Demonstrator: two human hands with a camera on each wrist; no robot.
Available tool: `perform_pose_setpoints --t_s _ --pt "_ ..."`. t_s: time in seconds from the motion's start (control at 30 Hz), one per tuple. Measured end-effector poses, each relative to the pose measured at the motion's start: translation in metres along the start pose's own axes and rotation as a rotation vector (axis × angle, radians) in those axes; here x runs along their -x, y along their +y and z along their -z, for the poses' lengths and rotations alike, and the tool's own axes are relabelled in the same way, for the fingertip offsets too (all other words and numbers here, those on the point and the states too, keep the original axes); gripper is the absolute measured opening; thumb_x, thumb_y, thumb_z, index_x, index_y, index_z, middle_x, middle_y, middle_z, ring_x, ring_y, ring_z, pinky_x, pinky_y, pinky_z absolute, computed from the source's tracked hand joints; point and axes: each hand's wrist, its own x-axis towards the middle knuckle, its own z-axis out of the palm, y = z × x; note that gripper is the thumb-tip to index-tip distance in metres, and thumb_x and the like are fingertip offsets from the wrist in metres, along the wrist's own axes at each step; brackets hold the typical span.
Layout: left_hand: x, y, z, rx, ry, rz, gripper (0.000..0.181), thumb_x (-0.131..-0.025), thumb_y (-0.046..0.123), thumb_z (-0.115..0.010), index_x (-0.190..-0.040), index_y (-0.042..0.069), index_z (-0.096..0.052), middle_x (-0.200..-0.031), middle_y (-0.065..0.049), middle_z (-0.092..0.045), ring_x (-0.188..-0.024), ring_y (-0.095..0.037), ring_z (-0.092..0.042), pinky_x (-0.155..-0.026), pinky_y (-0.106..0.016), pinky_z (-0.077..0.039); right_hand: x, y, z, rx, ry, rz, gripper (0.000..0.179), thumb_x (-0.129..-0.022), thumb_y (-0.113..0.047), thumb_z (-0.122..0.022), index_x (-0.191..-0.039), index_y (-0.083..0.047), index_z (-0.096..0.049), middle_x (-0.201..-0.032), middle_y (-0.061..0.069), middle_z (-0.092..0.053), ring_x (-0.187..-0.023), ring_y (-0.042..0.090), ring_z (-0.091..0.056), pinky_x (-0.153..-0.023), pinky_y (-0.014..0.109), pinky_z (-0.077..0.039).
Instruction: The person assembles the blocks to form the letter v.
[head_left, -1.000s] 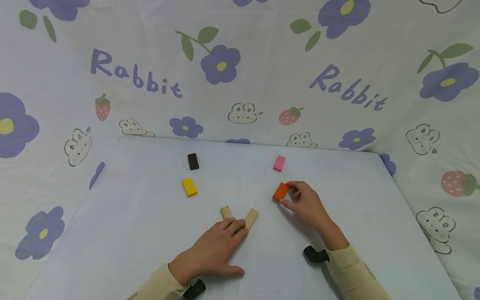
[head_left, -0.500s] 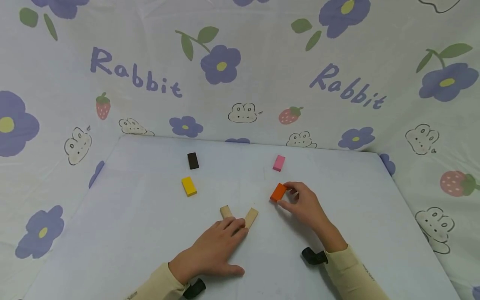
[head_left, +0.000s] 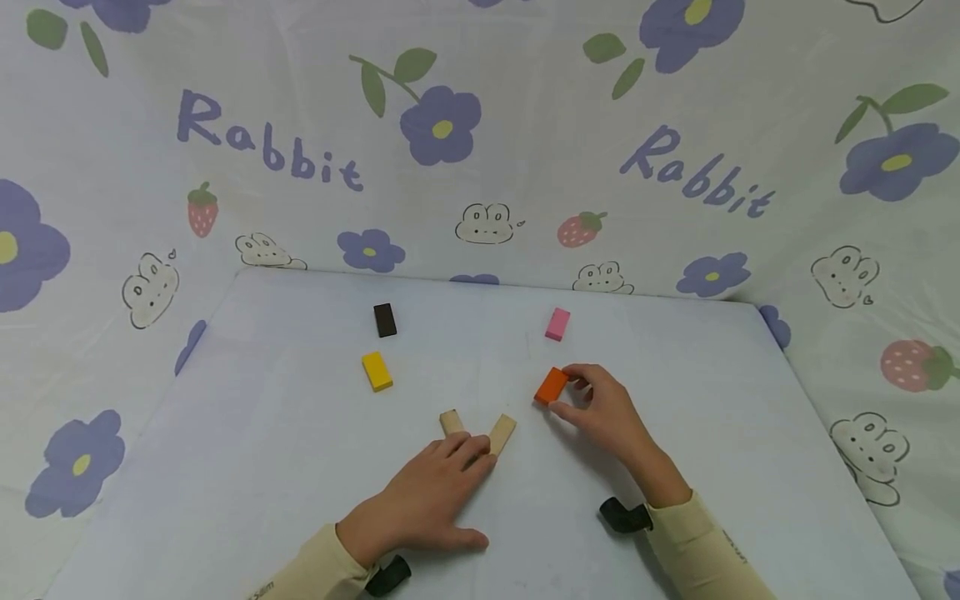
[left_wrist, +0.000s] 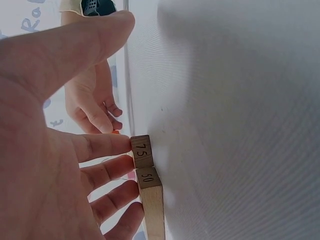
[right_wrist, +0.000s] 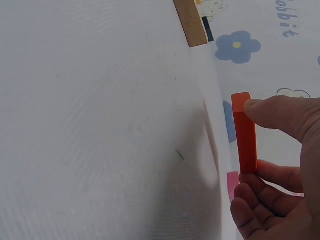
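Between thumb and fingers my right hand (head_left: 609, 417) pinches an orange rectangular block (head_left: 551, 387) by its ends. In the right wrist view the orange block (right_wrist: 246, 142) shows its narrow side. My left hand (head_left: 427, 500) is spread palm down, its fingertips on two plain wooden blocks, a left one (head_left: 452, 422) and a right one (head_left: 503, 428), that lean apart in a V. The left wrist view shows the near ends, one block marked 75 (left_wrist: 142, 151) and one marked 50 (left_wrist: 148, 177), meeting at the fingertips. In the head view the fingers hide these ends.
A yellow block (head_left: 377, 372) and a black block (head_left: 385, 320) lie at the back left of the white table (head_left: 225, 467). A pink block (head_left: 557, 324) lies behind the orange one. A patterned cloth (head_left: 480, 167) hangs behind the table's far edge.
My right hand has carried the orange block slightly left, toward the wooden blocks. The left hand has stayed in place on the wooden blocks.
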Motion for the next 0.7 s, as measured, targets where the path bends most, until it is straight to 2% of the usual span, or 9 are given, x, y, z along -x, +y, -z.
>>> perform_pose_setpoints --t_s 0.7 --pt "0.001 -0.001 -0.002 0.009 0.010 -0.006 0.092 -0.090 0.068 -0.079 -0.157 0.010 -0.053 -0.160 -0.007 -0.044 -0.144 -0.026 -0.041 -0.118 -0.045 -0.041 0.004 -0.014 -0.009 -0.008 -0.025 0.014 0.060 -0.091 -0.026 -0.090 -0.141 -0.004 -0.065 -0.125 0.013 -0.066 -0.107 0.032 -0.059 -0.092 0.046 -0.055"
